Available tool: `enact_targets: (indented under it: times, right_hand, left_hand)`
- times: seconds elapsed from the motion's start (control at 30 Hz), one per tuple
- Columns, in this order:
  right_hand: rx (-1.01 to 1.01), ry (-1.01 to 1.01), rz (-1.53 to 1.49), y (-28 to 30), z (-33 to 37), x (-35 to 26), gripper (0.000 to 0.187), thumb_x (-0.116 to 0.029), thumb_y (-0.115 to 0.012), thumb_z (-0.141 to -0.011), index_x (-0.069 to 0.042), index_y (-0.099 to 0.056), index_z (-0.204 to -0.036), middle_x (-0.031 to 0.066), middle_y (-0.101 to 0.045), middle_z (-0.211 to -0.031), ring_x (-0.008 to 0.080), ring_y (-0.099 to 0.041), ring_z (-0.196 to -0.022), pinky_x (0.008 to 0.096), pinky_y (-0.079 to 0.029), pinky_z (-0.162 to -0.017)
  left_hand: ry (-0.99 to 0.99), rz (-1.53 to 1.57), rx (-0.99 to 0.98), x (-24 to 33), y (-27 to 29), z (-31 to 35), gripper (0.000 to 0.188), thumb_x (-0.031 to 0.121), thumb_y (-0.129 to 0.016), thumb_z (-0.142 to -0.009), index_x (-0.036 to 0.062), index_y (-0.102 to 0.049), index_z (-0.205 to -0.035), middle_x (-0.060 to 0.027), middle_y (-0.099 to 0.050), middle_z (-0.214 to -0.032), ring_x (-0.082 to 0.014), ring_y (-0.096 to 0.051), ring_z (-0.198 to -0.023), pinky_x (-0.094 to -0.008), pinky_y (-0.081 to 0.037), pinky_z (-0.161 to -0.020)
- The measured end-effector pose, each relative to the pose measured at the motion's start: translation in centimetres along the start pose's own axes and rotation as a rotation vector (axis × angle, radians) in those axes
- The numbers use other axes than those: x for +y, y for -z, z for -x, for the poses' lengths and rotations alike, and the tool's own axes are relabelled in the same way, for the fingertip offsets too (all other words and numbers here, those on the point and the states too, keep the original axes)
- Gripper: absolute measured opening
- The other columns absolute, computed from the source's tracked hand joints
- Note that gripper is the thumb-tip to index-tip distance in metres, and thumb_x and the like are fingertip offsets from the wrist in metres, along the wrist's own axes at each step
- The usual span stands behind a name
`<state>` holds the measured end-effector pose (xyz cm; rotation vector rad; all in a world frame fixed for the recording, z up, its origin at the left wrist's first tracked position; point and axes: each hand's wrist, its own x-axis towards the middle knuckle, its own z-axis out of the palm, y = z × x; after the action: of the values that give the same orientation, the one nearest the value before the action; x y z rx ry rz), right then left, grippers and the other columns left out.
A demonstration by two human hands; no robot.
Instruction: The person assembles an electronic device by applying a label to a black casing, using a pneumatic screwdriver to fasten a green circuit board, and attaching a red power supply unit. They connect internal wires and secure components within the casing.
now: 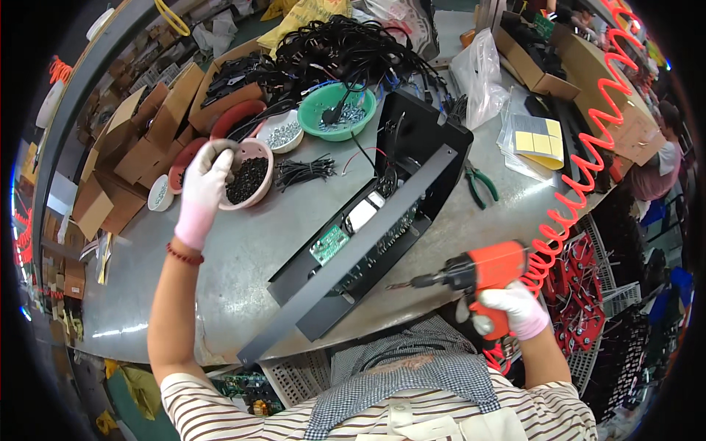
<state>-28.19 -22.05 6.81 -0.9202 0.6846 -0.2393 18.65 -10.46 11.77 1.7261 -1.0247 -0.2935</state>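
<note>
My left hand (207,176), in a white and pink glove, is at the rim of a pink bowl (265,184) of small black screws (245,181). Its fingers are curled together; whatever they may hold is too small to make out. My right hand (515,303), gloved alike, grips a red and black air screwdriver (494,266), its bit pointing left above the table edge. Between my hands lies an open black metal housing (434,140) with a green circuit board (329,244) and wires inside. A long dark metal strip (346,257) stretches diagonally across it.
A green bowl (316,103) and a white bowl (283,134) of silvery screws stand behind, beside black cable ties (305,170) and piled black cables (346,44). Green-handled pliers (482,185) lie right of the housing. A coiled red air hose (566,209) hangs at the right.
</note>
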Motion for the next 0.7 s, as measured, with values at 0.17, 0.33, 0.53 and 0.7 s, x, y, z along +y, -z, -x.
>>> enact_targets:
  times: [0.17, 0.33, 0.53, 0.7]
  right_hand:
    - [0.043, 0.298, -0.037, -0.1, 1.9, -2.3, 0.066, -0.032, -0.077, -0.074, 0.006, -0.053, -0.122, 0.0218, -0.067, -0.078, 0.0174, -0.057, -0.044, 0.0284, -0.047, -0.040]
    - [-0.114, 0.504, -0.094, -1.4, 2.2, -2.7, 0.073, -0.032, -0.077, -0.076, 0.011, -0.048, -0.126, 0.0299, -0.065, -0.082, 0.0206, -0.059, -0.045, 0.0292, -0.049, -0.040]
    - [-0.114, 0.645, -0.021, 0.0, 2.4, -1.1, 0.078, -0.046, -0.072, -0.083, 0.009, -0.046, -0.131, 0.0255, -0.063, -0.081, 0.0168, -0.054, -0.040, 0.0248, -0.045, -0.036]
    - [-0.213, 0.490, -0.152, 1.2, 3.4, -1.9, 0.070, -0.033, -0.075, -0.078, 0.009, -0.050, -0.128, 0.0233, -0.066, -0.093, 0.0213, -0.062, -0.055, 0.0315, -0.052, -0.050]
  left_hand:
    - [-0.160, 0.047, -0.358, 14.5, -2.7, 8.2, 0.034, 0.026, -0.064, -0.094, -0.0016, -0.065, -0.113, -0.0084, -0.071, -0.096, -0.0143, -0.067, -0.088, -0.0245, -0.051, -0.074]
    - [-0.025, 0.260, -0.522, 18.4, -7.0, 12.0, 0.044, 0.033, -0.067, -0.093, -0.0058, -0.065, -0.114, -0.0149, -0.073, -0.096, -0.0175, -0.071, -0.083, -0.0228, -0.052, -0.068]
    - [0.079, 0.299, -0.543, 19.2, -8.7, 13.7, 0.042, 0.029, -0.066, -0.094, -0.0062, -0.064, -0.116, -0.0187, -0.073, -0.096, -0.0211, -0.072, -0.080, -0.0239, -0.054, -0.064]
    - [0.053, 0.226, -0.536, 19.6, -10.0, 13.5, 0.034, 0.018, -0.067, -0.093, -0.0078, -0.064, -0.114, -0.0182, -0.072, -0.097, -0.0214, -0.073, -0.082, -0.0245, -0.055, -0.067]
